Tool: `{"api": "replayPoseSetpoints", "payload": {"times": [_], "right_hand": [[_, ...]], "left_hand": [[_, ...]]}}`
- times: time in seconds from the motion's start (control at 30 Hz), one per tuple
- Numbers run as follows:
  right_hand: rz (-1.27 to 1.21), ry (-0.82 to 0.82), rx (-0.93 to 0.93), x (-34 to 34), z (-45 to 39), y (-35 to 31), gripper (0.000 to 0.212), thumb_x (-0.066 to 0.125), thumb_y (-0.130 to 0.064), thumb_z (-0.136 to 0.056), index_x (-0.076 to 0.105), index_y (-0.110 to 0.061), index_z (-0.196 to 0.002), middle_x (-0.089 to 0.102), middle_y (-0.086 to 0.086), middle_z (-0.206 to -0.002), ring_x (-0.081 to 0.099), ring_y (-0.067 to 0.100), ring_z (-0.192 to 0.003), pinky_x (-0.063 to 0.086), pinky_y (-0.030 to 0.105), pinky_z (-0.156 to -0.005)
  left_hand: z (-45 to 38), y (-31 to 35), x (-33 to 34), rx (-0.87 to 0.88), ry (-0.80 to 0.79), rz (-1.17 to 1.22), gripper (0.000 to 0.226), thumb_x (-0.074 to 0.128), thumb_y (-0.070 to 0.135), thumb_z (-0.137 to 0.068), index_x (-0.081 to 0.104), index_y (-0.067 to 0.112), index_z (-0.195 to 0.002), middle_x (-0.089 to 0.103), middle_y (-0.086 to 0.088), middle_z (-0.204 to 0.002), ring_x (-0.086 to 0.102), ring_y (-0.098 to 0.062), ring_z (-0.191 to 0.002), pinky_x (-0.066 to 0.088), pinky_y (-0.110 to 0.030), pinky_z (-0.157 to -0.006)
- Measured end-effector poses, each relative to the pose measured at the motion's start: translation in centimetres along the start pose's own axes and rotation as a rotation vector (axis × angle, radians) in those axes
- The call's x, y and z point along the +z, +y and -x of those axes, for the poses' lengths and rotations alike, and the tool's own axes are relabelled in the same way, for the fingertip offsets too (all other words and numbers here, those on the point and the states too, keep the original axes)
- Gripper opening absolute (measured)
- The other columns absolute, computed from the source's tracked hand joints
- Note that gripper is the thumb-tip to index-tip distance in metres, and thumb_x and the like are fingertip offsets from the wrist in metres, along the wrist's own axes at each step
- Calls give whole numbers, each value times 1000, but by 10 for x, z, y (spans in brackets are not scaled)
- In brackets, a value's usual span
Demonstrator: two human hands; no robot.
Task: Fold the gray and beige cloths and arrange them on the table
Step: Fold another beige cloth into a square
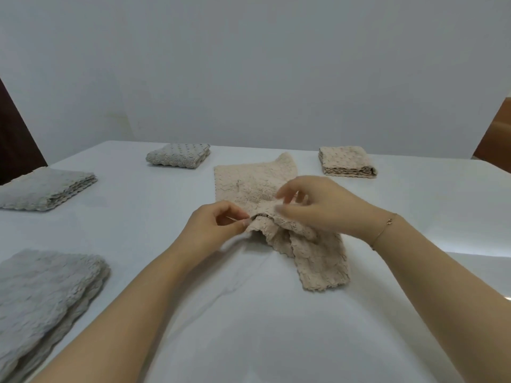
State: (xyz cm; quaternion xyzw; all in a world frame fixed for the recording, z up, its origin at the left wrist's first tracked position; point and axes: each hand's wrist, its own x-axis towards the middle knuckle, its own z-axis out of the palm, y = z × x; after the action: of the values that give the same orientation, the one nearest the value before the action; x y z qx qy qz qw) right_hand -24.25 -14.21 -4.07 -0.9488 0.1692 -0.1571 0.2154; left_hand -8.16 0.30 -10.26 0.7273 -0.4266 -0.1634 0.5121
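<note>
At the middle of the white-covered desk (276, 313) lies an unfolded beige cloth (249, 183), bumpy in texture, its far part flat and its near part bunched and trailing toward the person. The left hand (213, 225) pinches the cloth's near left edge between thumb and curled fingers. The right hand (318, 205) hovers over the same bunched fold, thumb and forefinger closing on the fabric while the other fingers spread loosely above it; a thin bracelet (387, 225) circles that wrist. Beyond the beige cloth and to its right sits a folded beige cloth (345, 161), a neat layered square, well apart from the one being handled. Beyond the beige cloth to its left rests a small folded gray cloth (178, 154). Further left of the beige cloth, near the desk's edge, lies a second folded gray cloth (47, 192), and nearer the person on that same side a third folded gray stack (44, 294). A pale wall (249, 64) rises behind the desk.
</note>
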Motion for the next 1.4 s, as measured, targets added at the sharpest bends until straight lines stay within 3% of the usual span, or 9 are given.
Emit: {"api": "replayPoseSetpoints", "payload": {"times": [0.17,0.4,0.53,0.7,0.8,0.97,1.17,1.3,1.4], "right_hand": [[267,1,-34,23,-4,13,29,57,-44,-88,59,-15,-83,59,-3,-80,53,16,-73,44,35,-66],[-102,183,68,20,-9,24,34,45,-26,-99,58,-2,-80,50,-1,-62,41,11,-57,34,21,-54],[-352,288,201,17,-13,30,38,44,-24,-100,43,-10,-64,36,-4,-56,32,10,-52,30,20,-53],[-790,326,365,3,-10,38,16,47,-22,-98,56,-11,-90,55,14,-75,51,26,-65,44,27,-55],[-639,425,487,-12,-9,52,33,50,-19,-96,64,11,-100,64,22,-116,58,41,-109,47,40,-85],[-193,371,482,-20,2,82,40,47,-20,-97,53,-3,-60,41,2,-44,39,6,-35,35,19,-44],[107,115,519,-32,8,97,17,53,-23,-93,63,-10,-92,67,7,-83,67,25,-68,58,37,-65],[203,51,382,-49,11,82,22,64,-24,-87,61,-13,-106,61,1,-105,56,17,-86,46,29,-74],[139,-70,235,-52,18,53,24,69,-28,-84,63,-18,-105,59,-5,-103,55,11,-87,43,22,-70]], "left_hand": [[1,1,-4,-61,49,112,7,68,16,-85,69,9,-87,74,-8,-82,71,-18,-73,53,-23,-71],[6,10,2,-119,-23,25,24,69,40,-81,62,22,-94,74,4,-77,66,-6,-64,39,-21,-61],[6,12,6,-138,3,132,29,75,20,-78,48,13,-87,74,-8,-84,65,-6,-67,45,-11,-63],[3,14,-6,-161,-4,250,30,73,4,-78,45,14,-80,68,-6,-77,60,-11,-60,44,-15,-52],[2,18,-17,-169,-62,312,23,66,-4,-80,50,11,-80,58,-5,-70,54,-12,-56,47,-19,-59],[3,17,-25,-194,-180,310,17,61,-8,-83,59,8,-89,54,-2,-65,50,-8,-51,49,-15,-56],[5,14,-30,-218,-319,260,29,81,11,-67,67,10,-93,53,-6,-71,51,-12,-61,47,-16,-57],[8,22,-32,-184,-384,285,57,92,37,-40,74,15,-89,58,-3,-76,59,-8,-68,52,-15,-66],[17,25,-29,-154,-419,309,47,87,17,-55,71,12,-98,61,2,-82,63,-10,-79,53,-18,-77]]}}
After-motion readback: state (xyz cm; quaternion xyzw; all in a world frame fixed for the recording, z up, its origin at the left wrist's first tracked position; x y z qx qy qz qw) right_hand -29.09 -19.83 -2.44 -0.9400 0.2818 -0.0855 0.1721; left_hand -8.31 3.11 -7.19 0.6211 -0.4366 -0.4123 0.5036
